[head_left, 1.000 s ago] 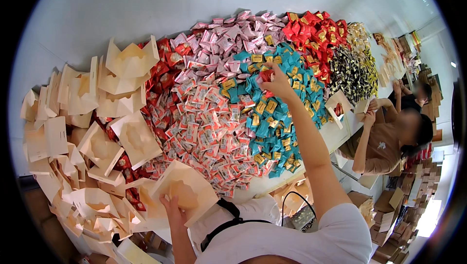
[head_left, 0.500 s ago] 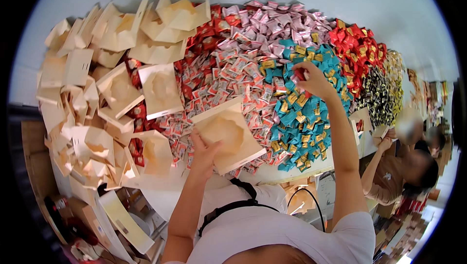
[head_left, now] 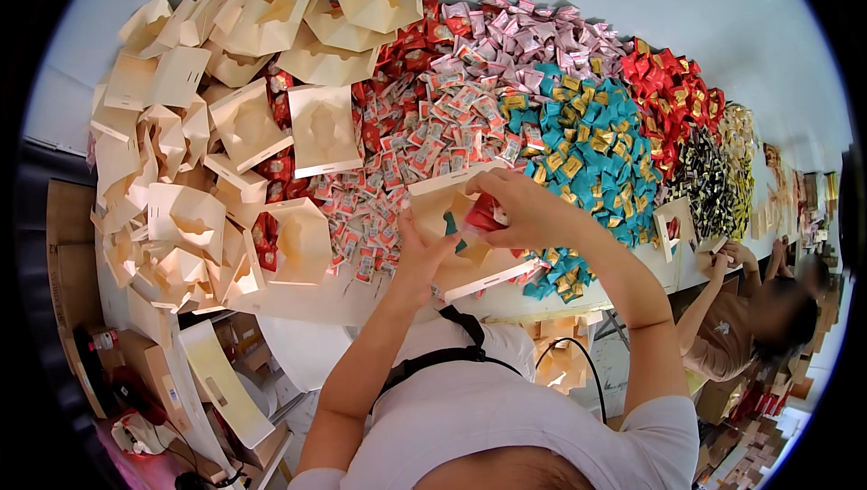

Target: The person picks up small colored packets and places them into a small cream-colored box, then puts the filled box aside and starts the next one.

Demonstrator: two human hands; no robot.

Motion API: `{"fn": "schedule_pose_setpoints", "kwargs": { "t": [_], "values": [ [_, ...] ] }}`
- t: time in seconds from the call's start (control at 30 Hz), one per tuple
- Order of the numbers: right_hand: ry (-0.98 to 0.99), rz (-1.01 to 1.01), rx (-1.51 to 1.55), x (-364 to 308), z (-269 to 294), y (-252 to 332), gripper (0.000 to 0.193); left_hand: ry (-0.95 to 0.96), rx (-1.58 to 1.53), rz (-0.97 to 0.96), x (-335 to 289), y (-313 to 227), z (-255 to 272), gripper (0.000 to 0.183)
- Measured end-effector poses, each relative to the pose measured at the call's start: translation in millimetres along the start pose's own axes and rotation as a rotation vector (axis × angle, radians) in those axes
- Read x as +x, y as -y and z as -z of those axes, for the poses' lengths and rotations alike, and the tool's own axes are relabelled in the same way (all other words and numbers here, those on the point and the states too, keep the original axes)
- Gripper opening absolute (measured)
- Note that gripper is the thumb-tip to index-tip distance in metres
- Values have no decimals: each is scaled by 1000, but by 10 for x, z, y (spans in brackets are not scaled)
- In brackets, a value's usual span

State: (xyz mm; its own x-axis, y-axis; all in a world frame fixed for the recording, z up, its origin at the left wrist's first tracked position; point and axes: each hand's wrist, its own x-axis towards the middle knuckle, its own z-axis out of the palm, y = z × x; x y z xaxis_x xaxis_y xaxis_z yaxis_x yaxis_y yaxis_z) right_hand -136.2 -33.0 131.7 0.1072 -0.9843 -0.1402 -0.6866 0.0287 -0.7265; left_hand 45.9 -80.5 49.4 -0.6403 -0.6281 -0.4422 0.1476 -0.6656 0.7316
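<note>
My left hand [head_left: 418, 255] grips the left side of an open cream cardboard box [head_left: 488, 271] with a cut-out opening. Over that opening, my right hand [head_left: 522, 210] pinches a red wrapped sweet [head_left: 486, 214] with its thumb and fingers. A teal wrapper [head_left: 453, 228] shows in the opening beside my left thumb. Behind the box spreads a heap of small white-and-orange sachets [head_left: 424, 142]. To its right lies a pile of teal-and-gold wrapped sweets [head_left: 601, 156].
More cream boxes [head_left: 187, 219] crowd the left of the white table, with large red packets [head_left: 287, 165] among them. Pink packets [head_left: 533, 38], red sweets [head_left: 673, 84] and black-and-gold sweets [head_left: 700, 165] lie farther back and right. A co-worker [head_left: 727, 323] works at the right.
My right hand has come from the teal pile down and left to the box, carrying the red sweet. A teal wrapper now shows in the box. The view has shifted slightly.
</note>
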Motion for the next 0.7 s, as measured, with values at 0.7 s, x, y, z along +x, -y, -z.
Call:
{"fn": "schedule_pose_setpoints", "kwargs": {
  "t": [0.7],
  "values": [
    [-102,161,-142,-205,-497,-1,24,-32,-97,78,-164,-59,-3,60]
  ]
}}
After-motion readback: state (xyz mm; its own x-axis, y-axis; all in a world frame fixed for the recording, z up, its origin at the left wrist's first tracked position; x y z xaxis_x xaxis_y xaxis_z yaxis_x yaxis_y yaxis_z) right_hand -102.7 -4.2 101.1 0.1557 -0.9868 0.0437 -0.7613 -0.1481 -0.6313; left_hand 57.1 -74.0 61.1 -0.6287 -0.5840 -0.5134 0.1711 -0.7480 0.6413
